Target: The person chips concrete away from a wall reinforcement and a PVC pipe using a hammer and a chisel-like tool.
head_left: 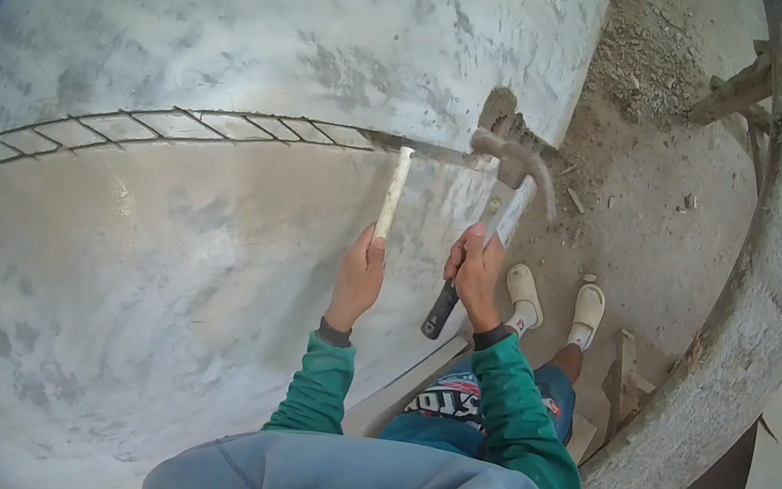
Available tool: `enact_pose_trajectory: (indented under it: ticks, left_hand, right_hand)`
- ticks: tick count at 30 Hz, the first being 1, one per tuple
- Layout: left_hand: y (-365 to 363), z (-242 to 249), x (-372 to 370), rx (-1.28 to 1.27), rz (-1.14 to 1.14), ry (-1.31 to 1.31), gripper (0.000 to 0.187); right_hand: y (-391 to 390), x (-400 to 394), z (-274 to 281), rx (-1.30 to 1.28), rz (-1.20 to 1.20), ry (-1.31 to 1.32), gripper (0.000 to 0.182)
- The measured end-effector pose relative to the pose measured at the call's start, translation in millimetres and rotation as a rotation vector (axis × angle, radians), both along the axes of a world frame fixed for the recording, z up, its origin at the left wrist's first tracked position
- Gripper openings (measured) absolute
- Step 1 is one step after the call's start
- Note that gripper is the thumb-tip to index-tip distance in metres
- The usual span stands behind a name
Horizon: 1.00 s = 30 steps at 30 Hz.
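My left hand (360,282) is closed round a pale, straight rod (394,194) with worn, chipped-looking paint. The rod's upper end overlaps the dark, cut part of a groove (425,150) in the grey plastered wall (208,248). In my right hand (476,272) is a claw hammer (516,167), gripped partway along its handle. The black end of the grip sticks out below my fist. Its head, slightly blurred, hangs to the right of the rod, near a broken-out brown patch (499,109) at the wall's edge.
Slanted lines fill a scored band (166,123) curving left along the wall. Rubble (644,70) lies on the floor at upper right. A curved concrete ledge (758,289) runs down the right side, with timber props (734,90) against it. My slippers (589,305) stand below the hammer.
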<state>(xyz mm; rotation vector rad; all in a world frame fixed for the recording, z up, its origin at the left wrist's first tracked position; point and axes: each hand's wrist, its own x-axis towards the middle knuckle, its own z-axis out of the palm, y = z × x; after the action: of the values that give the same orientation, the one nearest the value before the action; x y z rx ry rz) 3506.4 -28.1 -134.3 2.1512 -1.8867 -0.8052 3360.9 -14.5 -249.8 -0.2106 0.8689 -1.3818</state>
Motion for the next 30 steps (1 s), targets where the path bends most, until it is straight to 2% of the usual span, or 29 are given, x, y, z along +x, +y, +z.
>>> enact_pose_trajectory:
  ticks: [2,6,8,9,11,15,17,19,27,29,30]
  left_hand:
    - [-0.4,4.5,-7.4,0.016,-0.009,-0.004,0.045]
    - [1.3,11.8,-13.6,0.02,0.026,0.013,0.046]
    - [0.1,13.2,-20.2,0.033,0.041,0.025,0.045]
    - [0.8,9.5,-18.3,0.038,0.038,0.029,0.045]
    - [-0.4,1.4,-8.4,0.078,0.127,0.104,0.047]
    - [-0.3,-2.0,1.8,0.124,0.03,0.096,0.046]
    - [-1.3,-16.4,0.1,0.208,-0.106,0.071,0.043]
    - [-4.6,-37.9,6.5,0.189,-0.119,0.035,0.042]
    - [-32.2,-97.8,16.2,0.229,-0.173,-0.089,0.039]
    - [-33.9,-115.0,23.6,0.012,-0.199,-0.077,0.04]
    - [-34.8,-116.1,23.5,0.015,-0.195,-0.074,0.04]
  right_hand:
    - [5.0,7.1,12.1,-0.022,-0.188,-0.136,0.04]
    - [8.4,22.0,18.7,-0.054,-0.198,-0.182,0.041]
    - [1.9,24.6,12.4,-0.05,0.105,-0.044,0.045]
    - [-4.7,18.3,6.9,-0.045,0.102,-0.04,0.045]
    - [-17.4,1.4,-8.2,0.044,0.255,0.116,0.049]
    - [0.8,-11.7,-15.4,0.035,0.074,0.123,0.051]
    - [9.6,-16.2,-22.2,0.043,0.067,0.159,0.051]
    - [16.5,-13.7,-33.7,0.067,0.031,0.074,0.051]
    - [28.7,10.1,-71.9,0.164,0.02,0.081,0.05]
    - [29.7,15.6,-80.6,0.176,0.025,0.082,0.05]
    - [28.8,17.8,-82.0,0.187,0.008,0.102,0.051]
